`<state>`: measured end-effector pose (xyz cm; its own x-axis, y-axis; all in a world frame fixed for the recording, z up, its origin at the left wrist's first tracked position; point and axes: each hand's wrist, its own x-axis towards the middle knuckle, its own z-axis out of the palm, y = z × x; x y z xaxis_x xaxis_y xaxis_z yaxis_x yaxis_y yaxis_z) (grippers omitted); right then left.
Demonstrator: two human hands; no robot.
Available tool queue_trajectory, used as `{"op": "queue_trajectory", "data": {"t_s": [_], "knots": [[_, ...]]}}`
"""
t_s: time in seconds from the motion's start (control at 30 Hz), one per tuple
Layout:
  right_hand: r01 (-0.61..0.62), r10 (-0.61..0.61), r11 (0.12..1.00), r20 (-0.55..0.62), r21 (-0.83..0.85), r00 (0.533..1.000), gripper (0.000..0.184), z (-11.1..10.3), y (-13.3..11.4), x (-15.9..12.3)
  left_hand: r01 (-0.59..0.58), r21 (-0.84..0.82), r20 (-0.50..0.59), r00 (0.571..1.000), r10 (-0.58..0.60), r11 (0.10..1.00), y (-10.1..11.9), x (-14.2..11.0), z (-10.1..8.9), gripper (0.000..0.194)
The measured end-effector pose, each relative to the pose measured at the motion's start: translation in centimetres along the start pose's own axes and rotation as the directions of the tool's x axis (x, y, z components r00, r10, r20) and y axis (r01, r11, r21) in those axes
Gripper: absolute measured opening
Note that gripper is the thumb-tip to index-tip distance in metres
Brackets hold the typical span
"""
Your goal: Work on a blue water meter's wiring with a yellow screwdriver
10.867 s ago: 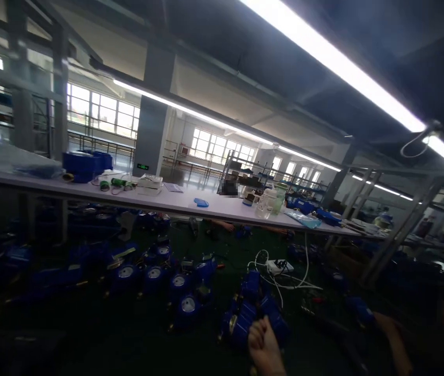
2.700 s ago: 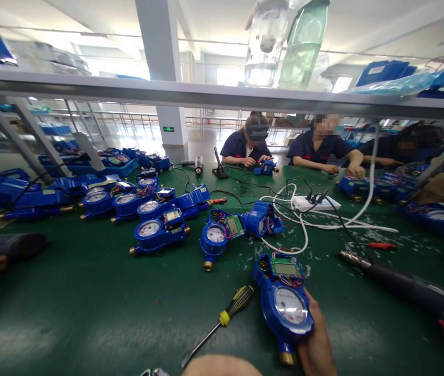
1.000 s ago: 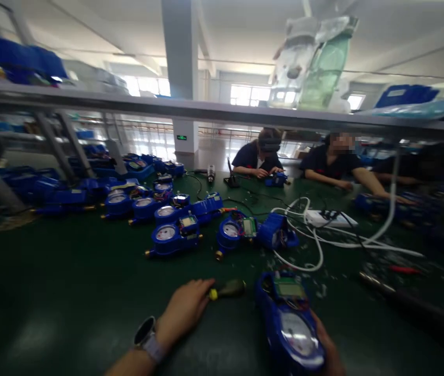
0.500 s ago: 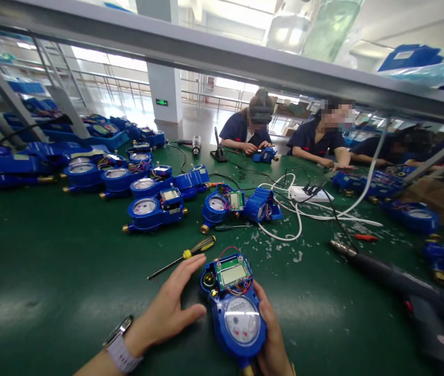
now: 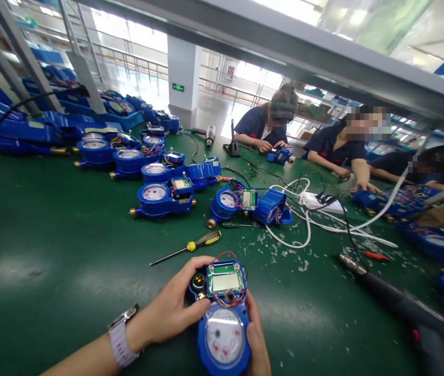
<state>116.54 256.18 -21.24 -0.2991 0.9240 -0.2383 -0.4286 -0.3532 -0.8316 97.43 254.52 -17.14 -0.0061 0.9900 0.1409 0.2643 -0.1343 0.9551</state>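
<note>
A blue water meter (image 5: 224,334) with a round dial and an uncovered circuit board with a small display (image 5: 225,283) is held low over the bench. My left hand (image 5: 172,308), with a watch (image 5: 122,334) on its wrist, grips the meter's left side, thumb on the housing by a black round part (image 5: 198,282). Along the right side of the same meter, my right hand (image 5: 258,337) is wrapped, its fingers partly hidden behind it. A thin red wire loops above the display. Beyond the meter a yellow-and-black screwdriver (image 5: 194,245) lies on the green bench (image 5: 69,235).
More blue meters (image 5: 159,198) lie in rows at the left and centre. A heat gun (image 5: 394,292) rests at the right. White cable runs to a power strip (image 5: 323,202) among clear scraps. Co-workers (image 5: 264,125) sit across the bench under a metal shelf beam (image 5: 245,42).
My left hand has closed onto the meter's left side, where it was apart and spread before. The meter has turned slightly upright and shifted left; the camera view has tilted.
</note>
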Motion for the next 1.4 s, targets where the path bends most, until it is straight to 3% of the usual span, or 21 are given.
{"op": "queue_trajectory", "data": {"t_s": [0.23, 0.33, 0.67, 0.8, 0.97, 1.17, 1.33, 1.4], "knots": [[0.059, -0.054, 0.996, -0.074, 0.067, 0.996, 0.062, 0.2, 1.6, -0.1, -0.046, 0.01, -0.036, 0.998, 0.047, 0.999, -0.4, -0.1, 0.0, 0.053], [0.077, -0.072, 0.992, -0.055, 0.101, 0.996, 0.059, 0.1, 1.9, 0.0, -0.07, 0.012, -0.043, 0.997, 0.071, 0.997, -0.5, -0.3, 0.1, 0.054], [0.07, -0.074, 0.995, -0.058, -0.073, 0.996, 0.07, -1.4, 2.3, 0.2, -0.075, 0.032, -0.036, 0.996, 0.076, 0.997, -0.7, -0.3, 0.4, 0.056], [0.103, -0.105, 0.994, -0.062, -0.04, 0.993, 0.061, -1.4, 2.8, 0.4, -0.065, 0.034, -0.026, 0.998, 0.066, 0.997, -0.7, -0.2, 0.4, 0.058], [0.108, -0.101, 0.992, -0.105, 0.066, 0.989, 0.068, -0.8, 3.2, 0.3, -0.059, 0.025, -0.024, 0.998, 0.06, 0.998, -0.6, -0.1, 0.4, 0.06], [0.097, -0.083, 0.987, -0.113, 0.126, 0.99, 0.064, -0.1, 2.8, 0.0, -0.047, 0.029, -0.01, 0.999, 0.047, 0.998, -0.8, -0.1, 0.4, 0.063], [0.12, -0.113, 0.99, -0.093, 0.072, 0.989, 0.059, -0.3, 3.3, 0.0, -0.06, 0.018, 0.003, 0.998, 0.06, 0.998, -0.8, -0.2, 0.3, 0.061], [0.22, -0.224, 0.974, -0.089, -0.045, 0.971, 0.058, -0.6, 3.3, 0.5, -0.064, 0.012, 0.006, 0.998, 0.064, 0.998, -0.7, -0.1, 0.3, 0.06]]}}
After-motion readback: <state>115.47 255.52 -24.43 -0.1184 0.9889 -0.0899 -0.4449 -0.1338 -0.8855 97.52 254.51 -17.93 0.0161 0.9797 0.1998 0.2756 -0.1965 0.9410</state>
